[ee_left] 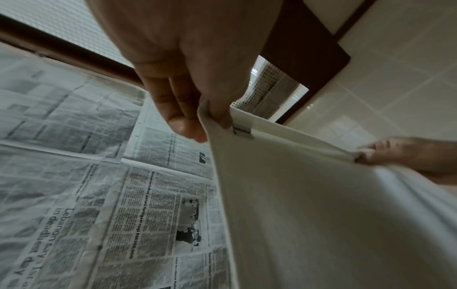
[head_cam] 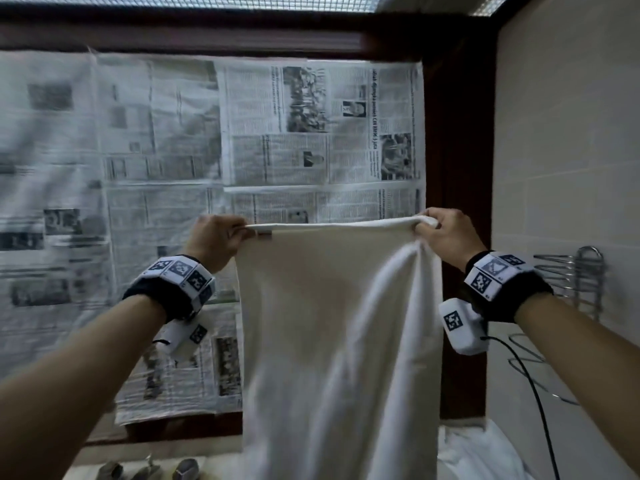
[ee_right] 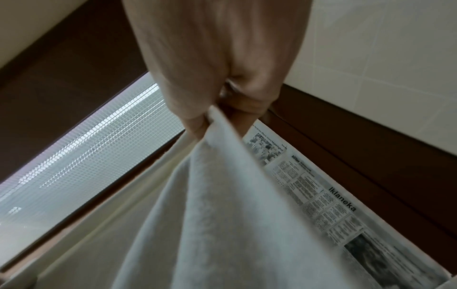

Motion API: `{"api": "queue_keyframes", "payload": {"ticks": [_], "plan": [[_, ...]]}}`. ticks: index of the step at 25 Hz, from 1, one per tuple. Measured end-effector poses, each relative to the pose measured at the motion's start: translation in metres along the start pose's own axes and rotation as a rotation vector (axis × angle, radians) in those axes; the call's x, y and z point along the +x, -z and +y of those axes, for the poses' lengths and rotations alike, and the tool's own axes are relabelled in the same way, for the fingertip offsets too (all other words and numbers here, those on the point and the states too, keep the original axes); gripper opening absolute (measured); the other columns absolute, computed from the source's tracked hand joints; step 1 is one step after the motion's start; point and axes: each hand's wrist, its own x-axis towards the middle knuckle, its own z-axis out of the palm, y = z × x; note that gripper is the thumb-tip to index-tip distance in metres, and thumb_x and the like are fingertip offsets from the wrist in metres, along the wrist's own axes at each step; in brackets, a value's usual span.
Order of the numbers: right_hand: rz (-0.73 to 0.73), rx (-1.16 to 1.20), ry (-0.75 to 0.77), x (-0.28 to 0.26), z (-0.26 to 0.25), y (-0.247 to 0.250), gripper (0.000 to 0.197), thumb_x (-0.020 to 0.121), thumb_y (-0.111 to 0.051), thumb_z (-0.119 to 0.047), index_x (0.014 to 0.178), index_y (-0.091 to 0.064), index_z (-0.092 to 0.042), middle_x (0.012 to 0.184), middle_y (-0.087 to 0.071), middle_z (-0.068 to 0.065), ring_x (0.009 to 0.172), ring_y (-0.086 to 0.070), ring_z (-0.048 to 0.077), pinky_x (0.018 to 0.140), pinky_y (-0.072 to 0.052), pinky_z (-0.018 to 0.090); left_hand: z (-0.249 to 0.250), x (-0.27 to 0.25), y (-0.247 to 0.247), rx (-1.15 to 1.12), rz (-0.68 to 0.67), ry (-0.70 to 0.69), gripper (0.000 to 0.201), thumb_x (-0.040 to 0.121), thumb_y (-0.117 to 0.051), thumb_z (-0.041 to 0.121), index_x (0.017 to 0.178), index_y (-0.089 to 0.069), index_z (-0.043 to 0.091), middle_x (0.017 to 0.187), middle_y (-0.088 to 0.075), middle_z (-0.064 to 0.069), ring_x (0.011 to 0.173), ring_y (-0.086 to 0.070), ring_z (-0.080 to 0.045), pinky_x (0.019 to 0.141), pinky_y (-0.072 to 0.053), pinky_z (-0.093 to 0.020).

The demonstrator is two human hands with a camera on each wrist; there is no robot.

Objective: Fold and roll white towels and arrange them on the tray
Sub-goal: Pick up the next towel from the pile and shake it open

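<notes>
Before the newspaper-covered window (head_cam: 214, 140), my left hand (head_cam: 213, 239) and right hand (head_cam: 446, 237) each pinch a top corner of the white towel (head_cam: 332, 323), which hangs stretched between them.

Support surface: pale, smooth ledge (head_cam: 221, 471), visible only in the head view along the bottom edge.

The ledge runs below the dark wooden frame at lower left. Three small grey objects rest on it in a row, near one another: the left grey object (head_cam: 109, 472), the middle grey object (head_cam: 149, 472) and the right grey object (head_cam: 187, 469). All three are blurred and cut off by the picture edge, so their type cannot be determined. At lower right lies a crumpled white cloth (head_cam: 485, 455); the surface under it is hidden.
</notes>
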Motion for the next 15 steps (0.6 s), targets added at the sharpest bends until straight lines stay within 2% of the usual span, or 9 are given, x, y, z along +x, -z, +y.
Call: {"api": "queue_keyframes", "payload": {"ticks": [2,4,8,10,13,15], "plan": [[-0.025,0.026,-0.013,0.001,-0.004,0.004,0.014,0.09,-0.063,-0.021,0.084,-0.069,-0.01,0.066,-0.059,0.005,0.055,-0.047,0.015,0.045,-0.034,0.016,0.001,0.0,0.012,0.014,0.073,0.101,0.027,0.085,-0.073,0.029,0.07,-0.071,0.007,0.057,-0.061,-0.01,0.052,-0.053,-0.026,0.054,-0.044,-0.031],[0.006,0.052,-0.023,0.002,-0.008,0.007,0.018,0.092,-0.064,-0.027,0.084,-0.066,-0.011,0.07,-0.059,0.004,0.06,-0.048,0.015,0.053,-0.038,0.024,0.005,0.002,0.022,0.047,0.117,0.116,0.028,0.083,-0.075,0.032,0.067,-0.07,0.009,0.055,-0.062,-0.007,0.053,-0.056,-0.023,0.056,-0.042,-0.028],[0.078,0.098,0.005,-0.002,-0.015,0.016,0.029,0.097,-0.054,-0.04,0.095,-0.069,-0.015,0.082,-0.066,0.013,0.071,-0.057,0.02,0.062,-0.04,0.029,0.014,0.005,0.027,0.076,0.152,0.094,0.021,0.089,-0.069,0.023,0.081,-0.072,0.005,0.071,-0.068,-0.012,0.067,-0.061,-0.029,0.064,-0.042,-0.03],[0.082,0.105,-0.001,-0.005,-0.018,0.021,0.032,0.096,-0.055,-0.042,0.097,-0.071,-0.014,0.079,-0.067,0.008,0.072,-0.059,0.019,0.064,-0.042,0.028,0.016,0.005,0.028,0.07,0.165,0.138,0.017,0.092,-0.064,0.021,0.088,-0.072,0.006,0.078,-0.069,-0.012,0.072,-0.061,-0.027,0.067,-0.04,-0.029],[0.104,0.158,-0.041,-0.012,-0.02,0.025,0.027,0.094,-0.059,-0.041,0.098,-0.074,-0.019,0.081,-0.067,-0.008,0.077,-0.061,0.01,0.073,-0.053,0.029,0.021,-0.002,0.033,0.056,0.148,0.2,0.021,0.093,-0.064,0.027,0.087,-0.072,0.008,0.077,-0.066,-0.006,0.073,-0.059,-0.023,0.066,-0.039,-0.029],[0.13,0.21,-0.068,-0.023,-0.023,0.027,0.021,0.094,-0.059,-0.04,0.093,-0.073,-0.025,0.087,-0.071,-0.005,0.08,-0.063,0.009,0.074,-0.055,0.03,0.03,-0.009,0.038,0.012,0.178,0.236,0.023,0.092,-0.064,0.031,0.085,-0.071,0.01,0.071,-0.062,-0.001,0.068,-0.058,-0.021,0.061,-0.038,-0.027]]}}
